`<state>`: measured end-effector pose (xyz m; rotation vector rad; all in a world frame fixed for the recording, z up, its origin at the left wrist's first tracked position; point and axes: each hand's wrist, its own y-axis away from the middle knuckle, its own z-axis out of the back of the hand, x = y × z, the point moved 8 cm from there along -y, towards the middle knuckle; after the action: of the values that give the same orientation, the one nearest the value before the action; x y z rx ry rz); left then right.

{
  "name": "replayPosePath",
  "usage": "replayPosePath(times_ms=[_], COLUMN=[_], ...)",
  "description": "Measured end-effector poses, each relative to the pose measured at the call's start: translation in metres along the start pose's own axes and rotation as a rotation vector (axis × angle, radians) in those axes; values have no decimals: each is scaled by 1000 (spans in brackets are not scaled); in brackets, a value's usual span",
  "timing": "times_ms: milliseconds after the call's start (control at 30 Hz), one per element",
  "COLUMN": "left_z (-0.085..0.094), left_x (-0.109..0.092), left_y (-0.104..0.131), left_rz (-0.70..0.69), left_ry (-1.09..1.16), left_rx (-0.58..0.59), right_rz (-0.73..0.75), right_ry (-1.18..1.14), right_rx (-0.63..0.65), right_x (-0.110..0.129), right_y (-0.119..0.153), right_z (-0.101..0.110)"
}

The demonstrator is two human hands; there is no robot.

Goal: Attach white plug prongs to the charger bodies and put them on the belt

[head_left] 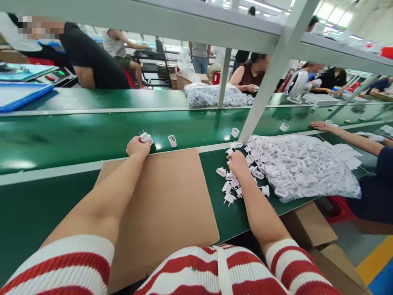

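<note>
Over the green conveyor belt (92,135), my left hand (138,148) is closed around a small white charger plug (146,137) whose metal pins point up. A white charger body (172,141), its open end showing, lies on the belt just to the right of it. My right hand (238,164) reaches into a loose pile of white two-pin plug pieces (229,198). Its fingers are curled and pinch a white plug piece (229,158), mostly hidden by the hand.
A brown cardboard sheet (166,205) lies before me. At right is a clear bag of white plug pieces (307,168). A slanted metal post (267,82) rises beside the pile. Charger bodies (235,132) sit along the belt. A co-worker's arm (353,137) reaches in from the right.
</note>
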<state>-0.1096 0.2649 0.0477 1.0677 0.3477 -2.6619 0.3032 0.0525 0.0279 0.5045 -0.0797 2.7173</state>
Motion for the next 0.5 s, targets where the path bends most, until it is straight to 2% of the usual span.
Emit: replayPosePath(times_ms=[67, 167, 233, 267, 333, 400, 433, 500], left_z=[2, -3, -19, -29, -45, -53, -53, -50], left_x=[-3, -20, -30, -33, -39, -48, -56, -71], left_y=[9, 31, 39, 40, 37, 38, 42, 62], left_rz=[-30, -171, -232, -231, -207, -228, -268, -375], left_ry=[-43, -82, -98, -110, -145, -136, -111, -39], left_rx=[-80, -171, -110, -57, 49, 121, 143, 186], right_rz=[9, 37, 70, 83, 83, 31, -2, -53], right_ry=[-33, -84, -204, -351, -787, -1202, -1309, -1386], right_rx=[-22, -109, -165, -160, -43, 165, 259, 352], right_x=[-1, 4, 12, 15, 24, 34, 39, 44], right_y=[-1, 0, 4, 5, 8, 12, 15, 19], right_z=[3, 12, 18, 19, 14, 4, 0, -3])
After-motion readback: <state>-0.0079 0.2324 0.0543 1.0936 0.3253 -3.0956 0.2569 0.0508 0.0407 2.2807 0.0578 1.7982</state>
